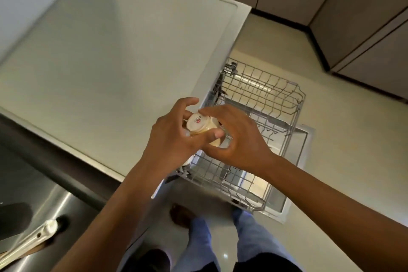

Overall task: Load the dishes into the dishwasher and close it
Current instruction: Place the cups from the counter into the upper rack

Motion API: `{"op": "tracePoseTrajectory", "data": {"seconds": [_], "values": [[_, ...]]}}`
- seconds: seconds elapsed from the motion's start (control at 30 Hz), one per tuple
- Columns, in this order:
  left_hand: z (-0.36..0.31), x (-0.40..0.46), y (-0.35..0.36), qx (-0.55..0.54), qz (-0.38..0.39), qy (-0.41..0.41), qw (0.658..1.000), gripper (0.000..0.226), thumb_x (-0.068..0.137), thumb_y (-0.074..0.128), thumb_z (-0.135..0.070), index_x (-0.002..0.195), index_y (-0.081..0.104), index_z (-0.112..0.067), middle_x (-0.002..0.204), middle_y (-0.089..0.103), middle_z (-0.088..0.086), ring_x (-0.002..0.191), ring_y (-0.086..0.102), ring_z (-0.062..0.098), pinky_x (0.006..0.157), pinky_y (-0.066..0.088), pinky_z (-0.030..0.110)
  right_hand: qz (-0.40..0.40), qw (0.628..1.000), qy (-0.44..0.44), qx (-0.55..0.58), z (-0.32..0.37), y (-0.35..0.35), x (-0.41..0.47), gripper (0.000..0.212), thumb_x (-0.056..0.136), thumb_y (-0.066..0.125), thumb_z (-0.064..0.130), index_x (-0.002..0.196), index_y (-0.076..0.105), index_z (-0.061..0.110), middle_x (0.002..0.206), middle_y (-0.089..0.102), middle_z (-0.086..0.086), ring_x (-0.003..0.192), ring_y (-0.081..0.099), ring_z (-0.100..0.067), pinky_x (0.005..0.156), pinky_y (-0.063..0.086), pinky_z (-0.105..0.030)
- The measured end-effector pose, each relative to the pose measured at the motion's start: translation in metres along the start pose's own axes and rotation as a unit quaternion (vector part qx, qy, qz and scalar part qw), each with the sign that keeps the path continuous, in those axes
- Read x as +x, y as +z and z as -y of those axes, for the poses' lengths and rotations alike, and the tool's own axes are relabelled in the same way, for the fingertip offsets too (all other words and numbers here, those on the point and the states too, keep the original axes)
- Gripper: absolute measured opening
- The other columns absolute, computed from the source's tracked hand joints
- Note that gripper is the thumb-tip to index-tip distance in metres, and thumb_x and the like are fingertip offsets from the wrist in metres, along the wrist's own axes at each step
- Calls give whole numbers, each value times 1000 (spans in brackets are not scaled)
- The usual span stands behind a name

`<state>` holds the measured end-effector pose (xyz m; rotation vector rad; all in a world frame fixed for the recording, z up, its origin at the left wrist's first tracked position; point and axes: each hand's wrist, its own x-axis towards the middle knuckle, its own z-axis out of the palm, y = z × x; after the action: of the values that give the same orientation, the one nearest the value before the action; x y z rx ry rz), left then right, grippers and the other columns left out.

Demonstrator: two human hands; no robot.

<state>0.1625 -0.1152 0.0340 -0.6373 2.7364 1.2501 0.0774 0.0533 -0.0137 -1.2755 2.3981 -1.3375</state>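
Above rack [260, 139]: both hands, left [174, 137] and right [240, 139], grip cream cup [202, 127]; base tilted up toward camera.

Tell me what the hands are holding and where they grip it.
Both the left hand and right hand grip a small cream ceramic cup, upside down, by its sides.
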Motion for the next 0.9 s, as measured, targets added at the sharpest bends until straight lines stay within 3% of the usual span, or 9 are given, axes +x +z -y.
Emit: {"op": "tracePoseTrajectory", "data": {"seconds": [0.1, 0.23, 0.33, 0.4, 0.47, 0.63, 0.73, 0.9], "values": [[0, -1, 20, 65, 1, 29, 997, 80, 77, 66, -74, 144, 45, -35, 130, 62, -17, 110, 62, 5, 84, 41, 7, -36, 998, 59, 11, -36, 0, -23, 60, 81, 83, 46, 131, 61, 21, 123, 67, 7, 106, 64, -10, 82, 56, -35], [9, -13, 60, 53, -36, 75, 995, 46, 95, 60, -52, 138, 54, -36, 129, 60, -23, 115, 60, 1, 90, 45, 8, -24, 983, 182, 2, -98, 21, -55, 64, 75, 85, 49, 128, 55, 29, 117, 61, 11, 103, 56, -14, 82, 53, -39], [22, -21, 105, 38, 30, 45, 998, 42, 98, 57, -43, 139, 53, -38, 133, 58, -24, 123, 53, -3, 98, 38, 7, 34, 973, 228, 18, -137, 50, -76, 60, 73, 85, 42, 122, 51, 30, 113, 61, 9, 101, 55, -18, 78, 51, -38], [38, -23, 137, 85, 93, 18, 992, 47, 99, 54, -44, 145, 50, -36, 141, 54, -19, 129, 48, -1, 107, 37, 16, 61, 968, 243, 26, -159, 73, -88, 59, 72, 85, 40, 118, 49, 28, 111, 61, 7, 102, 55, -20, 74, 47, -34], [57, -23, 161, 149, 141, -17, 979, 52, 100, 52, -46, 150, 44, -34, 149, 49, -14, 136, 43, 7, 115, 34, 27, 84, 964, 253, 20, -174, 93, -96, 59, 72, 86, 38, 114, 46, 28, 108, 60, 4, 100, 53, -18, 71, 43, -31], [102, -23, 194, 278, 209, -102, 932, 62, 100, 43, -57, 154, 36, -25, 159, 40, 0, 148, 31, 21, 124, 22, 38, 119, 971, 207, -19, -199, 125, -109, 55, 73, 86, 26, 111, 46, 22, 108, 60, -3, 95, 54, -24, 72, 47, -36], [118, -21, 203, 307, 234, -110, 916, 66, 101, 39, -60, 155, 32, -23, 162, 37, 3, 151, 27, 24, 125, 20, 46, 147, 971, 180, -55, -209, 133, -117, 57, 71, 87, 19, 111, 46, 20, 114, 58, -7, 97, 54, -25, 70, 47, -33], [130, -17, 210, 326, 237, -115, 908, 66, 100, 40, -60, 153, 36, -21, 160, 38, 3, 152, 25, 27, 125, 17, 49, 178, 964, 185, -71, -217, 134, -121, 56, 70, 87, 16, 110, 48, 18, 121, 53, -7, 97, 57, -30, 68, 44, -30]]}}
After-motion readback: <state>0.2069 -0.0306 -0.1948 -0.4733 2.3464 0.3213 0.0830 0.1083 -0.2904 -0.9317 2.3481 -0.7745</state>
